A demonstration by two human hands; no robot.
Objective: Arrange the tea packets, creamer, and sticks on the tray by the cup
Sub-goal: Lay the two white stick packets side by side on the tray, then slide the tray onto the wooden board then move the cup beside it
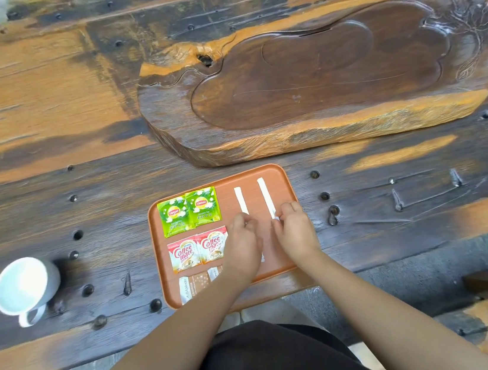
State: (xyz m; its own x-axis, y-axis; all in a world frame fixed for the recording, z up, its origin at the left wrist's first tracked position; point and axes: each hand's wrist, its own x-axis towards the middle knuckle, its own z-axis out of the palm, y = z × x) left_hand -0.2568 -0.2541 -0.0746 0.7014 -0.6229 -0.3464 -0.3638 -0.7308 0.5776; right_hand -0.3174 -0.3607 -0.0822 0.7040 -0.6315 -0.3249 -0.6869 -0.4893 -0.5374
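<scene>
On the tray (286, 185), left hand (244, 243) & right hand (295, 234) fingers are each pinching a stick (266, 196) lying ahead of them; I judge they should be keeping both parallel w/ even gap.

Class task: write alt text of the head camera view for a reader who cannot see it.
Two hands, left hand and right hand, straighten two white sticks on an orange tray beside green tea packets and red creamer packets. A white cup lies left on the wooden table.
</scene>
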